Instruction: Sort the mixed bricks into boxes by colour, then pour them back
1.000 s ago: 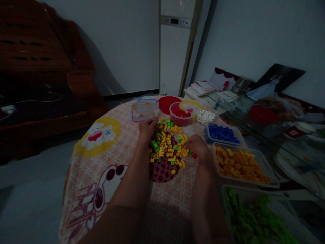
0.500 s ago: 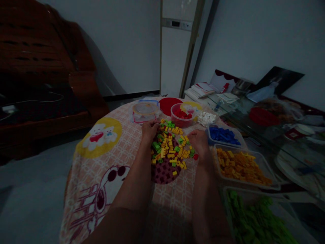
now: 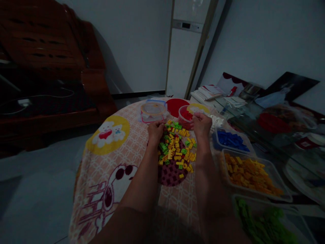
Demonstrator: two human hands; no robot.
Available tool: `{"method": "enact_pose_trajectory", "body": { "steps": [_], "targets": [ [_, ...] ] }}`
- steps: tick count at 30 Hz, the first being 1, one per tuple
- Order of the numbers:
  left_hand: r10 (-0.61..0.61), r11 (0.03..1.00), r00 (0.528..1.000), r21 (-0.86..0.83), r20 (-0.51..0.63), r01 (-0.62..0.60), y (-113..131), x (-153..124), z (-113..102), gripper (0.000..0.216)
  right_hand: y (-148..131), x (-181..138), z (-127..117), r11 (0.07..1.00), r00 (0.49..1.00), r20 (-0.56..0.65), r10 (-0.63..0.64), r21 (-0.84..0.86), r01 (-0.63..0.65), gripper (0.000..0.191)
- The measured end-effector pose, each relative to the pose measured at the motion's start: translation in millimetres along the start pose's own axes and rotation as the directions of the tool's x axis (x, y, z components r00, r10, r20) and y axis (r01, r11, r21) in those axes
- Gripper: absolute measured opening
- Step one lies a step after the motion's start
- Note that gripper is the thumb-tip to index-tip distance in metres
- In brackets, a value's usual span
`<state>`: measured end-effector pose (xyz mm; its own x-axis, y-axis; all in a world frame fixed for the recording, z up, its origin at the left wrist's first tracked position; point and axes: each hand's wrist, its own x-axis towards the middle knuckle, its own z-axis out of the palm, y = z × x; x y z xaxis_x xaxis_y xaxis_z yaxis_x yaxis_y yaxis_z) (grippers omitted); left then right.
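A loose pile of mostly yellow and green toy bricks lies on the table, with a few red ones among them. My left hand is at the pile's far left edge, its fingers closed; whether a brick is between them is too dark to see. Beside the round clear tub with red bricks, my right hand is raised with its fingers pinched together near the rim. What that pinch holds, if anything, cannot be made out.
Along the right stand clear boxes of blue bricks, orange-yellow bricks and green bricks. White bricks lie behind my right hand. A lidded clear container stands at the back left. A cluttered glass table adjoins on the right.
My right hand has gone from the pile's right side up and away to the red-brick tub. My left hand stays at the pile's edge. The view has shifted slightly left.
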<state>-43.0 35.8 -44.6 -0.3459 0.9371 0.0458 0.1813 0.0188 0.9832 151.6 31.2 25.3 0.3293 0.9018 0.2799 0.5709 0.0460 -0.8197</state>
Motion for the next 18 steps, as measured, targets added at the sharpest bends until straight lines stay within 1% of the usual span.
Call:
{"method": "enact_pose_trajectory", "body": {
  "steps": [3,6,8,10,12,14,16,18],
  "targets": [
    [0.002,0.998,1.000,0.063,-0.011,-0.001,-0.9,-0.2,-1.0,0.028,5.5,-24.3,8.6,1.000,0.995,0.094,-0.017,-0.010,0.018,0.040],
    [0.025,0.991,1.000,0.134,0.008,-0.026,0.5,-0.3,-1.7,0.028,18.6,-39.1,4.3,1.000,0.997,0.082,-0.007,-0.028,0.010,0.041],
    [0.084,0.972,0.996,0.216,0.034,-0.090,3.6,-1.5,-1.4,0.027,26.7,-41.8,-1.9,0.999,0.998,0.058,-0.003,-0.041,0.005,0.040],
    [0.158,0.929,0.982,0.323,0.101,-0.182,7.8,-4.2,-0.1,0.029,30.7,-42.0,-5.2,0.997,0.998,0.062,-0.003,-0.071,0.007,0.040],
    [0.208,0.857,0.956,0.433,0.206,-0.280,12.1,-8.3,1.9,0.030,29.0,-42.6,-3.0,0.992,0.994,0.107,-0.006,-0.123,0.019,0.039],
    [0.208,0.778,0.932,0.527,0.298,-0.342,15.5,-12.7,3.4,0.030,22.2,-44.0,4.0,0.981,0.985,0.172,-0.020,-0.188,0.053,0.037],
    [0.179,0.723,0.929,0.596,0.325,-0.348,17.4,-16.1,3.2,0.028,12.3,-45.4,13.3,0.956,0.969,0.244,-0.046,-0.270,0.114,0.033],
    [0.156,0.703,0.943,0.637,0.294,-0.315,18.1,-17.9,0.9,0.027,1.0,-45.5,22.2,0.912,0.945,0.321,-0.066,-0.366,0.188,0.029]
  ]
}}
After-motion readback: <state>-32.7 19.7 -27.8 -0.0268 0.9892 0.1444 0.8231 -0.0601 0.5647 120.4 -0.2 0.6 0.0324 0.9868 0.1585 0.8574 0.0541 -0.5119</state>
